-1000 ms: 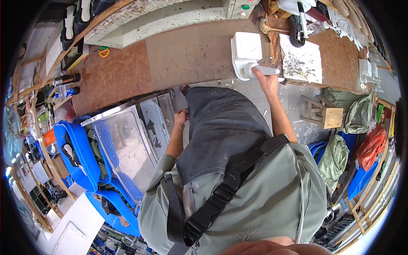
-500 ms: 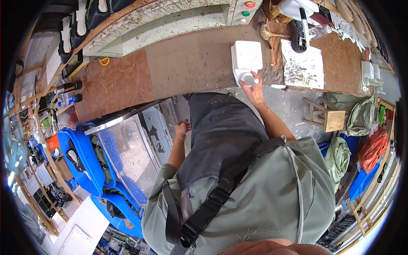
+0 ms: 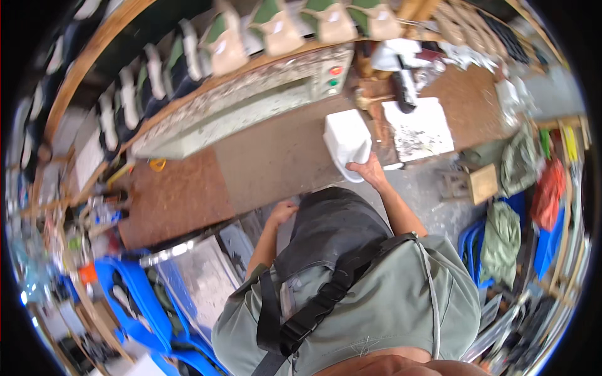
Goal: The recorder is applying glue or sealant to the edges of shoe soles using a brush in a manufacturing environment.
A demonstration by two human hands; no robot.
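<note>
A white plastic container [image 3: 347, 133] with a boxy body stands at the front edge of the brown workbench [image 3: 276, 150]. My right hand [image 3: 371, 173] grips its near end, thumb on top; the fingers beneath are partly hidden. Below the bench's front edge, beside my dark apron [image 3: 338, 222], my left hand [image 3: 286, 212] hangs with its fingers curled in. It is slightly blurred, and I see nothing in it.
A stained white sheet [image 3: 419, 128] lies right of the container, with a dark shoe form [image 3: 404, 91] at its edge. Beige shoe parts [image 3: 282, 31] line the shelf above a machine with red and green buttons [image 3: 334, 76]. A wooden stool [image 3: 481, 183] stands right; blue chairs [image 3: 135, 301] stand left.
My head view has tilted up and shifted, bringing the shelf of shoe parts into sight. The container's near end is tipped differently, and my right hand now wraps its near corner.
</note>
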